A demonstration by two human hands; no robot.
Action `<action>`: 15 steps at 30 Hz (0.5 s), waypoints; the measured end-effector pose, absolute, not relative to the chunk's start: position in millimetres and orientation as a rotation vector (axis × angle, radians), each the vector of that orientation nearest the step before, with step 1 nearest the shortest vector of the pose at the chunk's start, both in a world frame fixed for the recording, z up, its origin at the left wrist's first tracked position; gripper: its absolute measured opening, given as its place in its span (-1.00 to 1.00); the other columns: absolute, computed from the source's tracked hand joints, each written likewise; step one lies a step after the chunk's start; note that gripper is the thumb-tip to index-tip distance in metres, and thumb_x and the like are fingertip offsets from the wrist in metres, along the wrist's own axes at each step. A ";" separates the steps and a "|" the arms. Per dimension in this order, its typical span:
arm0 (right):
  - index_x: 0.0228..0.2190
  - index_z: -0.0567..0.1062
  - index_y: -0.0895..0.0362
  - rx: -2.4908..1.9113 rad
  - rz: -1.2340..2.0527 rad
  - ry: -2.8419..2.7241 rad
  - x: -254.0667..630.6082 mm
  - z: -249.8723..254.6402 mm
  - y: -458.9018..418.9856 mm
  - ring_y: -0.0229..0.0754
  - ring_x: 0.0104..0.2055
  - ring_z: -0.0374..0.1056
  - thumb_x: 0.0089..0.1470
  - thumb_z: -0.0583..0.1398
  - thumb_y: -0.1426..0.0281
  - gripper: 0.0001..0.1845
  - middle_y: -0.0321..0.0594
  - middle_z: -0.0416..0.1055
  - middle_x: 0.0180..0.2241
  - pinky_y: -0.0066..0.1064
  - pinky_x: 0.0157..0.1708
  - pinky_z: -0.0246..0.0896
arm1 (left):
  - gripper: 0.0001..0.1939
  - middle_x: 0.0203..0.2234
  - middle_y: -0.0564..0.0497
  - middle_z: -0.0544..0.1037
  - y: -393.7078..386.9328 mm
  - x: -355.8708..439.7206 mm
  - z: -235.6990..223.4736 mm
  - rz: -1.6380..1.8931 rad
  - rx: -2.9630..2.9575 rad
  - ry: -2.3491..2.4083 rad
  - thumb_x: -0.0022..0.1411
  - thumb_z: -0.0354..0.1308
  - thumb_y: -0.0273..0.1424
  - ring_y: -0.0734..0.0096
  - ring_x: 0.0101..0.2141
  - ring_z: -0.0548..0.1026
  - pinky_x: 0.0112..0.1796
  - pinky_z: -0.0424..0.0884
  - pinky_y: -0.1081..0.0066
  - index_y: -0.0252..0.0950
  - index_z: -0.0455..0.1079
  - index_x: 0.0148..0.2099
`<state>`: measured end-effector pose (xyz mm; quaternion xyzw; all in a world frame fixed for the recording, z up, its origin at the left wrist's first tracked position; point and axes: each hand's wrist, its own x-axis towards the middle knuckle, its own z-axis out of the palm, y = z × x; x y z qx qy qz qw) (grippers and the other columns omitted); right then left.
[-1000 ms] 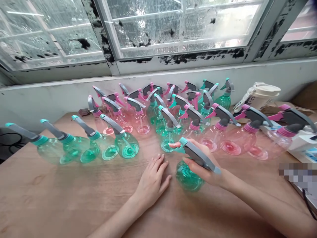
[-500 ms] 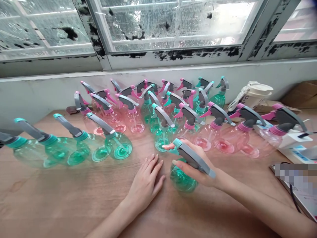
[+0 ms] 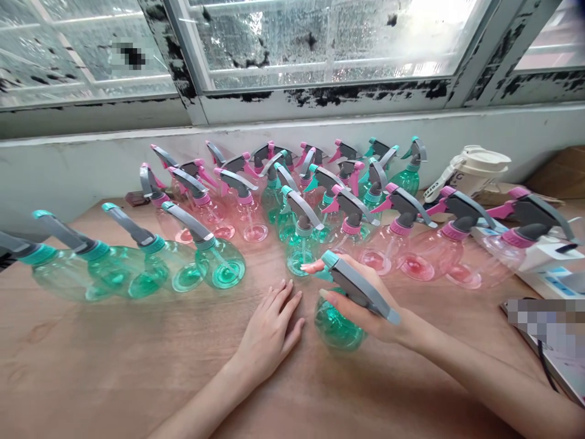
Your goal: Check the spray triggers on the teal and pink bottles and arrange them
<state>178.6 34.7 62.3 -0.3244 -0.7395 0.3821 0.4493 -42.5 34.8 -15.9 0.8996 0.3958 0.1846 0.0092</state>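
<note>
My right hand (image 3: 365,305) is wrapped round the neck of a green spray bottle (image 3: 338,323) with a grey and teal trigger head; its index finger is stretched out along the trigger side. The bottle stands at the front of the group, and part of its neck is hidden by my fingers. My left hand (image 3: 274,320) lies flat on the wooden table (image 3: 183,366) just left of that bottle, fingers spread, holding nothing. Beyond my fingertips stands another green spray bottle (image 3: 301,253).
Several green spray bottles (image 3: 222,265) line the left side. Pink spray bottles (image 3: 418,256) form a row at right, with more pink and green ones behind. A lidded cup (image 3: 478,174) stands back right, near a white box (image 3: 543,250). The window wall (image 3: 91,158) bounds the far side.
The camera view has shifted very slightly. Both hands and the held spray bottle stay essentially where they were.
</note>
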 end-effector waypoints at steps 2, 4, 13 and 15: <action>-0.13 0.38 0.06 -0.798 0.872 -1.818 178.4 64.4 34.6 -0.27 -0.43 0.34 0.18 0.17 0.39 -0.81 -0.26 0.43 -0.33 -0.41 -0.39 0.27 | -0.61 0.20 -0.27 0.33 34.5 -42.1 -14.8 0.543 2.806 1.238 0.38 0.01 -0.32 0.01 0.22 0.27 0.18 0.27 -0.03 -0.36 0.31 0.18; -0.22 0.38 0.07 -0.809 0.801 -1.828 178.7 65.2 34.0 -0.24 -0.37 0.38 0.18 0.17 0.38 -0.90 -0.25 0.43 -0.33 -0.41 -0.36 0.27 | -0.60 0.20 -0.28 0.33 34.2 -42.0 -14.1 0.525 2.804 1.244 0.38 0.01 -0.33 0.00 0.22 0.27 0.17 0.27 -0.03 -0.37 0.31 0.19; -0.01 0.38 0.02 -0.923 0.846 -1.817 180.8 54.9 30.6 -0.20 -0.43 0.34 0.22 0.15 0.26 -0.70 -0.26 0.35 -0.42 -0.38 -0.39 0.32 | -0.61 0.18 -0.26 0.35 33.0 -43.1 -17.9 0.629 2.757 1.245 0.37 0.02 -0.32 0.02 0.20 0.30 0.16 0.28 -0.04 -0.33 0.31 0.19; 0.04 0.36 0.00 -0.923 0.848 -1.808 180.6 53.5 29.2 -0.20 -0.44 0.34 0.22 0.15 0.25 -0.65 -0.25 0.37 -0.41 -0.37 -0.39 0.33 | -0.61 0.18 -0.27 0.35 33.0 -42.6 -17.8 0.619 2.757 1.248 0.37 0.02 -0.32 0.01 0.20 0.30 0.16 0.29 -0.04 -0.34 0.32 0.18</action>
